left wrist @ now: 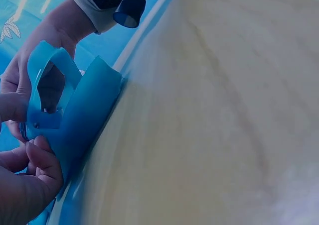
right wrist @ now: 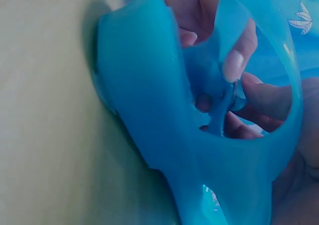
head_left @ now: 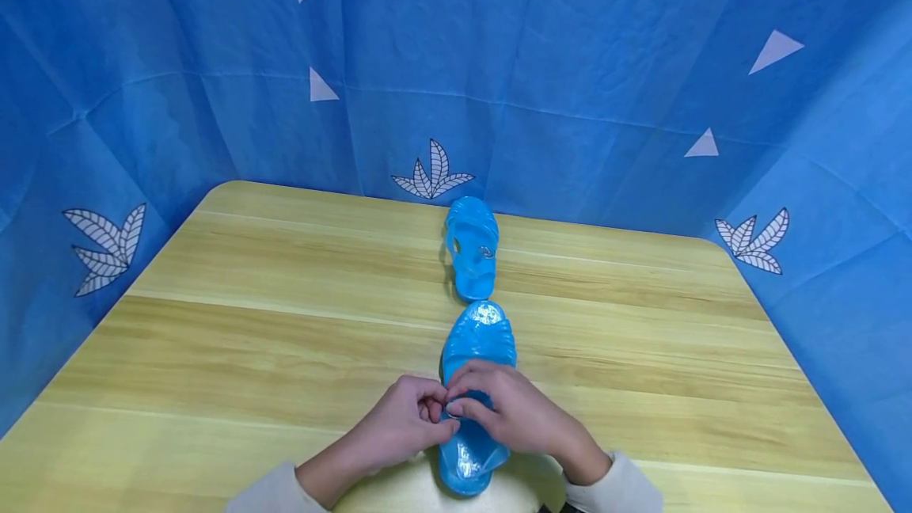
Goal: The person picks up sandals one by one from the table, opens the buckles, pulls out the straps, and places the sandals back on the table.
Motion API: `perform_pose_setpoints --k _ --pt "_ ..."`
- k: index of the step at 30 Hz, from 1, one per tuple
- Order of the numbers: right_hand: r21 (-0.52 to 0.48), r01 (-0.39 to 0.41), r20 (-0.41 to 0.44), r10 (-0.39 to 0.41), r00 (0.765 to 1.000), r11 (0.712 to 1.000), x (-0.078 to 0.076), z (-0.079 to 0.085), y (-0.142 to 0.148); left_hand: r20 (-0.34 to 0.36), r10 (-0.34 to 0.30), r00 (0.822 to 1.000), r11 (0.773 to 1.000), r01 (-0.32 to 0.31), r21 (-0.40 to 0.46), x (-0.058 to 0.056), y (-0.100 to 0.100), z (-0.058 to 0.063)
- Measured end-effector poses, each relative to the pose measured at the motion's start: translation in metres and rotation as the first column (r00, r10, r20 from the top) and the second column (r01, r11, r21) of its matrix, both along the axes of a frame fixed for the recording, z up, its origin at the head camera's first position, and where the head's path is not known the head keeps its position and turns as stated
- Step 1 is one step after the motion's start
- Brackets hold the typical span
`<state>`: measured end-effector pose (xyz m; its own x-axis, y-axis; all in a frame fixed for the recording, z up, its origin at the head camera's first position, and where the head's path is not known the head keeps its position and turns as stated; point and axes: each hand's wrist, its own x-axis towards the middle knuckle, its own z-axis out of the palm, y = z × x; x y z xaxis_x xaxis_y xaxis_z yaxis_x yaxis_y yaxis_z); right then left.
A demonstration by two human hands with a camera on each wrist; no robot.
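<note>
A glossy blue jelly sandal (head_left: 479, 339) lies nearest the person, its toe pointing away. At the left side of its ankle strap, both hands meet by a small metal buckle (right wrist: 234, 93). My left hand (head_left: 409, 422) pinches the strap from the left, thumb and forefinger together; the left wrist view shows those fingertips (left wrist: 42, 158) close below the buckle. Reaching across from the right, my right hand (head_left: 516, 410) pinches the strap at the buckle with thumb and fingers. Whether the strap end sits through the buckle is hidden by the fingers.
A second blue sandal (head_left: 473, 248), with its own buckle, lies directly beyond the first, near the far edge of the wood-grain table (head_left: 249, 355). A blue curtain (head_left: 570, 62) with white triangles and leaves hangs around the table's back and sides.
</note>
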<state>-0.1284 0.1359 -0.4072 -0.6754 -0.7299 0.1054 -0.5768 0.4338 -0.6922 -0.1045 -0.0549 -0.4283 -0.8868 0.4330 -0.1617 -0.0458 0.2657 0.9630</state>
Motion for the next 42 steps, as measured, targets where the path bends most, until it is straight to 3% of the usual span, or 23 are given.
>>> perform_pose_setpoints --k 7,21,42 --pt "-0.021 0.05 0.008 -0.049 0.999 0.999 0.004 -0.003 -0.003 -0.001 0.02 1.0 1.0 -0.02 0.003 0.002 0.0 -0.001" --pt "-0.013 0.142 0.073 -0.141 0.987 0.99 0.007 -0.005 -0.007 0.037 0.044 0.998 0.993 -0.048 0.104 0.006 -0.003 -0.006" --pt "-0.022 0.217 0.036 -0.216 0.976 0.976 0.011 -0.01 -0.011 0.074 0.051 0.996 0.983 -0.063 0.17 0.008 -0.001 -0.008"
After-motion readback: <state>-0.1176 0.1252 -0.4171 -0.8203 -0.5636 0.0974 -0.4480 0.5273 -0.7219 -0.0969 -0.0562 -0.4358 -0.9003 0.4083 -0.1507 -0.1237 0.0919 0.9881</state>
